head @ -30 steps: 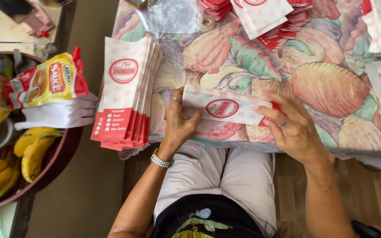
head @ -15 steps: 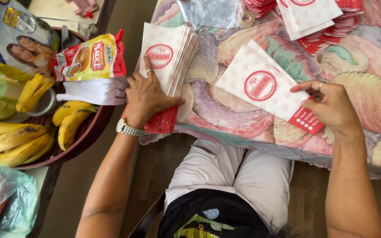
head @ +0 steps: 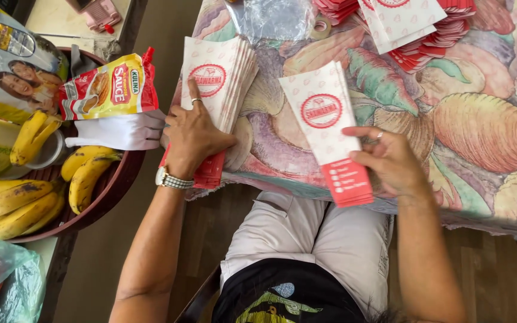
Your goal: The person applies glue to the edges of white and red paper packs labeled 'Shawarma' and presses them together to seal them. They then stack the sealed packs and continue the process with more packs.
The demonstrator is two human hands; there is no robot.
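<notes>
My left hand (head: 194,136) lies flat on a stack of white paper sleeves with red ends (head: 221,90) at the table's near left edge, steadying it. My right hand (head: 390,160) pinches a small bundle of the same red-and-white sleeves (head: 325,122) by its red end, lifted and tilted just above the table. A watch sits on my left wrist and a ring on each hand. The table wears a cloth printed with large vegetables (head: 474,131).
More piles of the sleeves (head: 426,27) lie at the table's far edge, beside a clear plastic bag (head: 273,18) and a tape roll (head: 321,27). On the left, a round brown tray (head: 106,197) carries bananas (head: 13,203), a yellow sauce pouch (head: 112,87) and a white folded cloth (head: 121,131).
My left hand went from the loose sleeve to the stack at the left and now presses on it. My right hand lifted the bundle and turned it more upright, nearer the stack.
</notes>
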